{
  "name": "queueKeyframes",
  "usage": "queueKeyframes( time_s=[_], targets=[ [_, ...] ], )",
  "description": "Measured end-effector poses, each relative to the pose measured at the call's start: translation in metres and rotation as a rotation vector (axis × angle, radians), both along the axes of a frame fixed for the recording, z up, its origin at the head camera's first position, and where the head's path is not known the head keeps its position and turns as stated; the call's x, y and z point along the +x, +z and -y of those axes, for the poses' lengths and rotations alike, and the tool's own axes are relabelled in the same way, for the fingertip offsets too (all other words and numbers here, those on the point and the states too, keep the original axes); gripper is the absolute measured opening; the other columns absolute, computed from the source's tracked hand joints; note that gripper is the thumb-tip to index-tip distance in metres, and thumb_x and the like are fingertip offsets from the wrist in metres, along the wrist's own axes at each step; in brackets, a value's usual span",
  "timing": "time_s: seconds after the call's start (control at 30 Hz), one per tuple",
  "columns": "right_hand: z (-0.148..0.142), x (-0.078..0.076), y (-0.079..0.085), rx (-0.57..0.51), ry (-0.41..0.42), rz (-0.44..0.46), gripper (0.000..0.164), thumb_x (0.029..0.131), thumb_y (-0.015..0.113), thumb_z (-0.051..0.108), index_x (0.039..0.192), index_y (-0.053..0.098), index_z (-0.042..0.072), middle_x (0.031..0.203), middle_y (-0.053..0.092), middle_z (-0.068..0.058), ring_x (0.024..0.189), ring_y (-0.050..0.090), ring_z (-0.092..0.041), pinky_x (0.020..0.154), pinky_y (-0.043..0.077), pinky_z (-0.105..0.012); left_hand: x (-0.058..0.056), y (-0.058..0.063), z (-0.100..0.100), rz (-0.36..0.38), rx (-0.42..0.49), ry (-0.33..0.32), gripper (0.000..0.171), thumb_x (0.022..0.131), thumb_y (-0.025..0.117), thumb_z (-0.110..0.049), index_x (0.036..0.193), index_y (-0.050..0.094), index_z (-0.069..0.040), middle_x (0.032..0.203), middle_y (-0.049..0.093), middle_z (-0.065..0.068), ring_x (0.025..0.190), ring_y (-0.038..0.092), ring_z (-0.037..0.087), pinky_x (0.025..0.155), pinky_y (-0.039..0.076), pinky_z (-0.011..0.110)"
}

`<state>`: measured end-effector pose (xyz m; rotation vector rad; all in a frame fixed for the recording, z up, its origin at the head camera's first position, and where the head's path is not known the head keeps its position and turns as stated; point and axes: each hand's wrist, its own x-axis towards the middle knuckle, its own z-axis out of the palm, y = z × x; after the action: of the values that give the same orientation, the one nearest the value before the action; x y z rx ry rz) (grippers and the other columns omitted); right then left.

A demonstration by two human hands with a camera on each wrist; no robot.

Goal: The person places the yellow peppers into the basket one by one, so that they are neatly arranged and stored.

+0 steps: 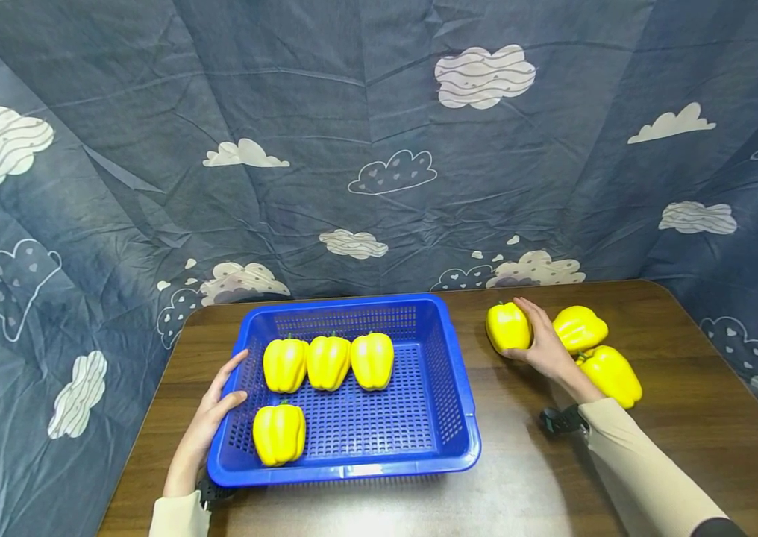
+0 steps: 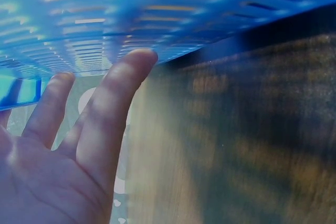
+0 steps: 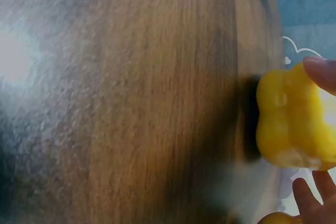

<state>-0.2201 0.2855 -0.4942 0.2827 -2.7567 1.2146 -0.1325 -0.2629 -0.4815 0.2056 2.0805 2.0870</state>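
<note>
A blue basket [image 1: 379, 470] with slotted walls stands on the table. Inside it, one yellow bell pepper [image 1: 279, 435] sits at the front left, behind it a row of three more yellow bell peppers [image 1: 329, 362]. My left hand [image 1: 214, 406] touches the basket's left rim, fingers nearly straight; the left wrist view shows its fingertips against the slotted wall. To the basket's right, my right hand [image 1: 543, 347] grips a yellow bell pepper [image 3: 294, 116] between thumb and fingers. Two other bell peppers [image 1: 579, 329] [image 1: 610, 375] lie just right of that hand.
The brown wooden table [image 1: 506, 447] has its far edge against a grey-blue curtain [image 1: 379, 149] with a cloud print. Inside the basket, bare slotted floor [image 1: 379, 425] shows right of and in front of the row.
</note>
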Motion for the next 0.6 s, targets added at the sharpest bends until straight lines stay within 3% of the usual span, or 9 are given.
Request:
queueKeyframes(
  time_s=[0.17,0.43,0.6],
  targets=[
    [0.0004,0.0028,-0.0033,0.043,-0.011,0.000,0.097,0.065,0.082,0.003,0.144,0.026,-0.001,0.145,0.024,-0.030,0.127,0.024,-0.051,0.099,0.021,-0.067,-0.0002,0.0008,0.0001,0.005,0.003,0.004,0.058,0.099,0.040,-0.008,0.153,0.019,-0.018,0.154,0.014,0.019,0.121,0.044,0.018,0.089,0.047,0.033],
    [0.0035,0.0037,-0.0052,0.034,-0.046,-0.048,0.098,0.064,0.085,0.006,0.142,0.026,-0.004,0.136,0.028,-0.031,0.122,0.032,-0.048,0.096,0.029,-0.064,0.0008,0.0009,0.0001,0.011,-0.012,-0.007,0.059,0.099,0.039,-0.009,0.153,0.018,-0.019,0.155,0.012,0.019,0.128,0.036,0.034,0.091,0.045,0.038],
    [0.0068,0.0052,0.0006,0.025,-0.081,-0.045,0.098,0.065,0.084,0.011,0.143,0.026,-0.003,0.136,0.027,-0.031,0.120,0.033,-0.047,0.095,0.031,-0.063,0.0000,0.0004,0.0001,0.011,-0.003,0.001,0.059,0.099,0.040,-0.008,0.153,0.019,-0.018,0.154,0.013,0.019,0.124,0.042,0.024,0.090,0.046,0.035]
  ],
)
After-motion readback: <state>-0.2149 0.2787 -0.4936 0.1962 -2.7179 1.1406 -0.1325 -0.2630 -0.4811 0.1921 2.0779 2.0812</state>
